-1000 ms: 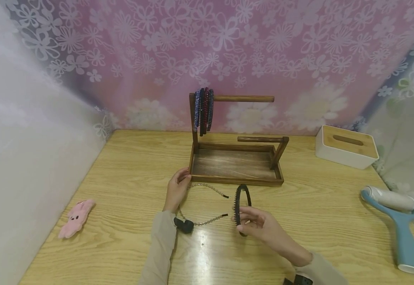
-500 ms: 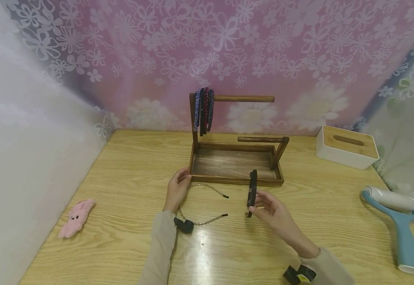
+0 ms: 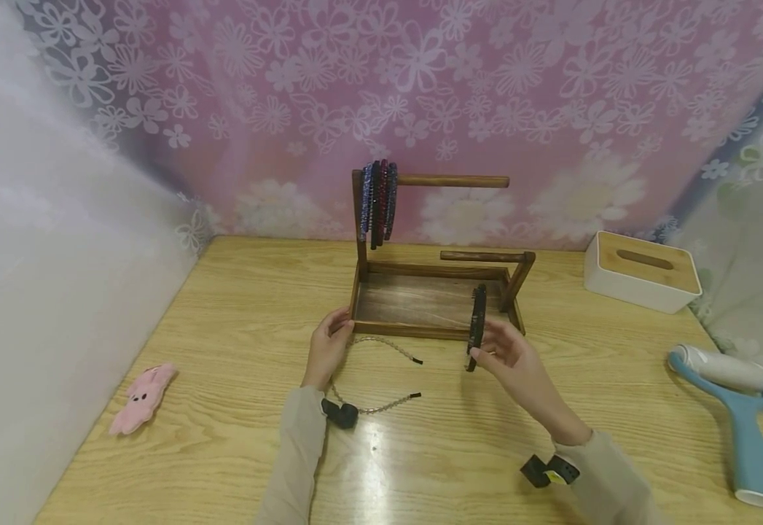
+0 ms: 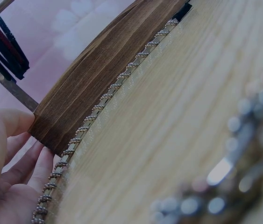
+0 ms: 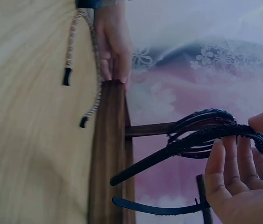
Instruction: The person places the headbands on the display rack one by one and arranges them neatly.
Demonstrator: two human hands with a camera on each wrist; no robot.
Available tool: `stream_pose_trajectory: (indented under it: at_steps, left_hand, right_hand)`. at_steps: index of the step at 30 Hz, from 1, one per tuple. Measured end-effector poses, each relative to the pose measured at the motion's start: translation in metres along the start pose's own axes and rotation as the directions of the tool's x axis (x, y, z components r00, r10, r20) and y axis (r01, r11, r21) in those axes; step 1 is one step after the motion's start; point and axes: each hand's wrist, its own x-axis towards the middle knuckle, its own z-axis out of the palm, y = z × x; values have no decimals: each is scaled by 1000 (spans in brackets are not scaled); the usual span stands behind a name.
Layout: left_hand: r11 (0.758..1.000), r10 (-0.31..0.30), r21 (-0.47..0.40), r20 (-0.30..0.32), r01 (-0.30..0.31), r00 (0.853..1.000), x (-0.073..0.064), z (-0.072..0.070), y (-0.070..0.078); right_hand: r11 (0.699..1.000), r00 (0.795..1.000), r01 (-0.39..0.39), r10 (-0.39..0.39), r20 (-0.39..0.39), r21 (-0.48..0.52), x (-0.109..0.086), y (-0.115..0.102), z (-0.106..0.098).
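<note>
My left hand (image 3: 326,351) grips the front left corner of a dark wooden headband stand (image 3: 414,330), thumb and fingers at the tray's end. A black headband (image 3: 477,321) is pinched between the thumb and fingers of my right hand (image 3: 517,368), held upright just before the tray's right part. In the right wrist view the two free ends of this black headband (image 5: 145,168) point away from the palm. Several dark, blue and red headbands (image 3: 376,208) hang at the left end of the stand's upper bar. A beaded headband (image 3: 389,406) lies on the table beside my left wrist, partly hidden by it.
The stand's lower bar (image 3: 479,257) projects leftward from a short post at the right. A tissue box (image 3: 640,284) stands at the back right, and a blue-handled lint roller (image 3: 742,430) lies at the right. A pink plush toy (image 3: 140,402) lies at the left.
My right hand has carried the black headband away from me and rightward, toward the tray, turning it until it is seen edge-on. The left hand has stayed at the stand's corner.
</note>
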Motion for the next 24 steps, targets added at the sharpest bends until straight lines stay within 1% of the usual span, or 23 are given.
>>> stream_pose_trajectory:
  at_steps: [4,6,9,15,17,20,24]
  left_hand:
    - [1000,-5,1,-1,5,1000,-1,0,1]
    - [1000,-11,-1,1,11,1000,0,0,1]
    - [1000,-12,0,1,12,1000,2,0,-2]
    - [1000,-14,-16,-10,14,1000,17,2,-26]
    - [1000,-9,-19,-15,9,1000,20,3,-34]
    - [1000,0,-14,-22,0,1000,21,3,-37]
    - [1000,19,-3,-33,-19,999,21,3,-38]
  right_hand:
    - [999,999,35,-35,13,38,11,-11,-5]
    - [997,999,33,-34,21,68,16,-17,-7]
    - [993,999,38,-40,11,108,24,-28,-11]
    - [976,995,89,-79,-57,200,43,-47,-24]
    - [973,993,100,-85,-79,208,50,-54,-28]
    - [969,990,111,-89,-111,220,62,-62,-33]
    - [953,981,148,-107,-164,265,78,-65,-41]
